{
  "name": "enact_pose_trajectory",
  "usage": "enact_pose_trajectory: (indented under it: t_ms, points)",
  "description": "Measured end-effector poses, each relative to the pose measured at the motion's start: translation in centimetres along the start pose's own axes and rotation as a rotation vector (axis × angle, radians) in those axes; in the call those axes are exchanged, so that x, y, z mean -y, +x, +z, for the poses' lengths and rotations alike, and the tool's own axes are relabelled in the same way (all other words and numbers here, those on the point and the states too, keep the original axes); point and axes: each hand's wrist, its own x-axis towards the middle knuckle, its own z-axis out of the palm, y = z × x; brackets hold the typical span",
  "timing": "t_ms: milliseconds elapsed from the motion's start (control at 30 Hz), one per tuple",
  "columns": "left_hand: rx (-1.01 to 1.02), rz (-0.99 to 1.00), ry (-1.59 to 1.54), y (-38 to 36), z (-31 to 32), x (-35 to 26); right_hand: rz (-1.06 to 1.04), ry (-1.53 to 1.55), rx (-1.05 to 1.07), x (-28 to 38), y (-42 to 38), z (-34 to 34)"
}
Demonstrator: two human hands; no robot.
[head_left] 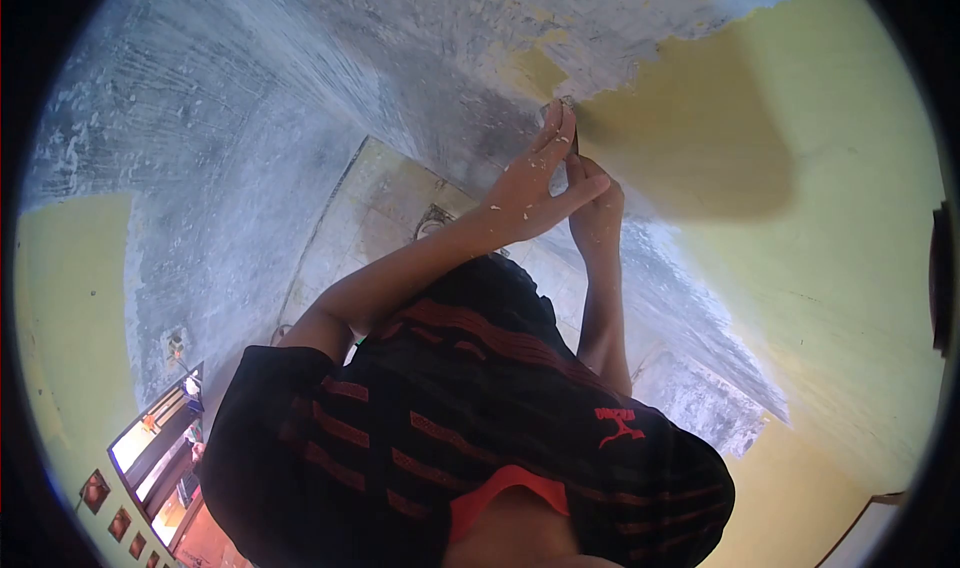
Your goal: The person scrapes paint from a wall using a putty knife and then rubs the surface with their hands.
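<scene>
My left hand (535, 173) reaches across to the wall. Its fingers are stretched out together against a thin scraper (576, 142), and its thumb is spread toward my other hand. My right hand (600, 213) is closed around the lower end of the scraper, partly behind the left thumb. Only a narrow dark strip of the tool shows; its tip meets the wall (690, 138) where yellow-green paint borders bare grey plaster. Pale flakes cling to both hands and to my left wrist. A small yellow paint patch (540, 71) remains just above the fingertips.
Pale floor tiles (385, 203) show below, with a round object (433, 223) on them, partly hidden by my arm. Grey scraped wall (240, 148) spreads to the left. A window (160, 448) and small framed pictures (95, 491) are at lower left. A dark object (941, 278) hangs at far right.
</scene>
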Motion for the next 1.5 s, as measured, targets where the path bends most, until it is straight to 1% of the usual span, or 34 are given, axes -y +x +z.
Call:
enact_pose_trajectory:
  t_ms: [33,67,100,133,200,233,267,300,433,500,533,567,633,667,700,767,800,833,900,933,967,1033,1067,1167,1200,1267,1300,1333,1400,1433,1467,1500]
  points:
    - [-0.034,-0.011,-0.002,0.1,0.1,-0.3,0.003,0.000,-0.006,0.0,0.6,0.1]
    - [-0.067,-0.023,-0.006,0.2,0.2,-0.6,0.004,-0.052,0.039,0.0,1.3,0.1]
    - [-0.060,-0.023,-0.011,0.3,0.0,-0.6,0.007,-0.104,0.086,0.4,1.5,0.1]
    - [-0.047,-0.051,-0.002,0.5,-0.5,-0.5,0.014,-0.108,0.083,0.4,1.1,0.4]
    - [-0.033,-0.081,0.011,0.6,-0.6,-0.1,0.005,-0.006,-0.009,0.3,0.6,1.1]
    - [-0.033,-0.016,0.031,0.2,-0.2,0.2,0.012,-0.006,-0.012,0.3,0.0,0.8]
    - [-0.038,0.053,0.052,0.2,0.1,0.4,0.105,-0.020,0.013,0.2,-0.3,0.3]
    - [-0.043,0.058,0.054,0.4,0.1,0.0,0.191,-0.035,0.041,0.3,-0.1,0.1]
    - [-0.079,0.015,0.070,0.5,-1.0,-0.8,0.121,0.018,0.060,-0.5,0.8,1.8]
    - [-0.105,0.011,0.079,0.6,-1.2,-0.7,-0.016,0.005,0.034,-0.1,0.8,2.8]
    - [-0.079,-0.005,0.049,0.5,-1.2,-0.7,0.116,0.061,0.046,0.8,0.4,1.9]
    - [-0.053,-0.020,0.019,0.5,-1.2,-0.7,0.115,0.063,0.046,1.1,0.1,1.3]
    - [-0.054,0.003,0.032,0.4,-0.7,-1.3,0.045,0.077,0.032,1.3,0.4,0.0]
    - [-0.050,0.019,0.044,0.4,-0.6,-1.4,0.098,0.025,0.077,0.9,0.6,0.0]
    - [-0.055,0.026,0.046,0.5,-0.9,-1.2,0.089,0.025,0.076,0.9,1.0,0.3]
    - [-0.087,0.037,0.087,0.7,-1.5,-0.7,0.187,-0.009,0.142,1.0,1.4,1.5]
    - [-0.087,0.039,0.082,0.8,-1.5,-0.9,0.125,0.036,0.096,0.8,1.3,2.2]
    - [-0.091,0.031,0.059,0.8,-1.5,-1.1,0.126,0.031,0.095,0.6,1.2,2.0]
    - [-0.095,0.020,0.038,0.5,-1.2,-1.2,0.085,0.036,0.004,0.9,0.4,1.4]
    - [-0.052,0.023,0.033,0.4,-0.7,-1.1,0.019,0.040,-0.004,1.3,0.5,0.4]
    - [-0.015,0.027,0.030,0.4,-0.6,-1.0,0.008,0.042,-0.001,1.8,0.9,-0.2]
    - [-0.058,0.013,-0.008,0.5,-1.0,-1.3,0.099,-0.012,0.096,2.4,1.2,-0.8]
    - [-0.093,-0.002,-0.053,0.7,-1.0,-1.5,0.022,-0.016,0.082,2.4,1.7,0.0]
    - [-0.121,-0.010,-0.017,1.2,-2.2,-1.2,0.031,-0.024,0.072,2.7,1.9,1.7]
    - [-0.123,-0.010,-0.017,1.1,-2.1,-1.1,-0.012,-0.012,0.026,2.5,1.4,1.6]
    - [-0.034,0.051,-0.056,0.7,-1.5,-0.7,-0.024,0.032,0.017,1.4,0.5,0.2]
    - [-0.045,0.052,-0.054,0.6,-1.1,-0.8,-0.036,0.075,0.008,1.7,0.4,-0.5]
    - [-0.046,0.055,-0.058,0.5,-0.6,-1.0,0.020,0.052,0.030,2.2,0.3,-1.0]
    - [-0.042,0.063,-0.061,0.6,-1.0,-0.9,0.023,0.026,0.054,2.1,0.9,-0.4]
    - [-0.025,0.032,-0.045,0.8,-1.7,-0.6,0.029,-0.002,0.073,1.8,1.1,-0.1]
    - [-0.007,0.003,-0.031,1.1,-2.0,-0.5,0.046,0.047,0.046,0.5,0.8,0.9]
    - [-0.007,0.007,-0.035,1.2,-1.9,-0.9,0.044,0.042,0.043,1.2,0.8,0.8]
